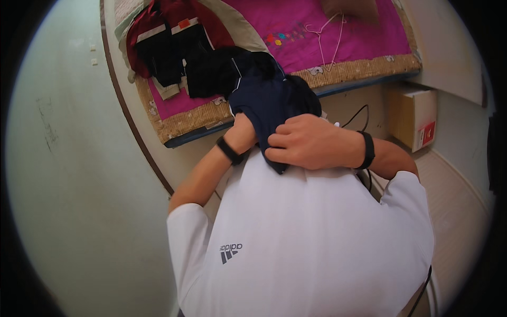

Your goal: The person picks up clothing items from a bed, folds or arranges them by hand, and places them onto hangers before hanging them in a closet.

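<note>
A dark navy garment [269,100] hangs in front of my chest, over the edge of the bed [185,122]. My right hand [306,141] grips its lower folds, fingers curled into the cloth. My left hand [242,132] holds the garment's left side and is partly hidden behind the fabric. Each wrist wears a black band. My white shirt [306,238] fills the lower part of the view.
On the bed's magenta cover [364,31] lie a heap of black and dark red clothes [174,47], a pale wire hanger [327,39] and a brown cushion [351,8]. A cardboard box [414,116] stands on the floor at right. A black cable [359,113] runs near it.
</note>
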`<state>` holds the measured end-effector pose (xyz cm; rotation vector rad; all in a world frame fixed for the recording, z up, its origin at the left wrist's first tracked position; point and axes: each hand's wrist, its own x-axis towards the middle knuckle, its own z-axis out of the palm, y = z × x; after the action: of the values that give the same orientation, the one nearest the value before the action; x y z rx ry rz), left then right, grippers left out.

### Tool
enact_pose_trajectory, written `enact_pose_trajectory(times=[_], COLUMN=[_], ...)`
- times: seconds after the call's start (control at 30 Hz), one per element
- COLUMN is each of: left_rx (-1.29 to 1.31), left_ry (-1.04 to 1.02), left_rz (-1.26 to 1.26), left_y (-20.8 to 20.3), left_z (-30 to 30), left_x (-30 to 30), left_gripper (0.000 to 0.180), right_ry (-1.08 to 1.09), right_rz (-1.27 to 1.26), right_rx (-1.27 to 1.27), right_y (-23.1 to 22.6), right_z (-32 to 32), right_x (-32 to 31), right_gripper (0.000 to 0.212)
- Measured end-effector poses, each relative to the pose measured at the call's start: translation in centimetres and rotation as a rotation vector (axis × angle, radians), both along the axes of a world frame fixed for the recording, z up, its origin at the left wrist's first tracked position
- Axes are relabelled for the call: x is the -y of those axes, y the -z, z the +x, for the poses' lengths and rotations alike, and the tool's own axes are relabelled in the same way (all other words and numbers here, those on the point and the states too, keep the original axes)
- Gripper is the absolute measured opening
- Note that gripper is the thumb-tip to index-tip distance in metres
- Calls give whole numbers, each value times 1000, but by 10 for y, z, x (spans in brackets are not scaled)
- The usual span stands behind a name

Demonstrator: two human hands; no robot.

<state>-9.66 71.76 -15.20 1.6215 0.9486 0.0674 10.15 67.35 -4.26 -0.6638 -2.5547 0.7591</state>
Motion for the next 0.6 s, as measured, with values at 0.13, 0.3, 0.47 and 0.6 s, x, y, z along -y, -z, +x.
enact_pose_trajectory(times=[0.13, 0.3, 0.47, 0.6], left_rx=[-191, -182, -126, -52], left_ry=[186, 266, 312, 328], left_rz=[372, 385, 378, 355], left_y=[35, 42, 37, 11], left_z=[18, 6, 3, -27], left_x=[-16, -24, -16, 6], left_gripper=[48, 48, 49, 49], right_ry=[-29, 44, 215, 295], right_rz=[7, -60, -208, -483], right_rx=[56, 129, 222, 271], right_y=[2, 7, 19, 16], right_z=[-7, 6, 23, 44], right_x=[1, 3, 14, 15], right_gripper=[19, 22, 22, 23])
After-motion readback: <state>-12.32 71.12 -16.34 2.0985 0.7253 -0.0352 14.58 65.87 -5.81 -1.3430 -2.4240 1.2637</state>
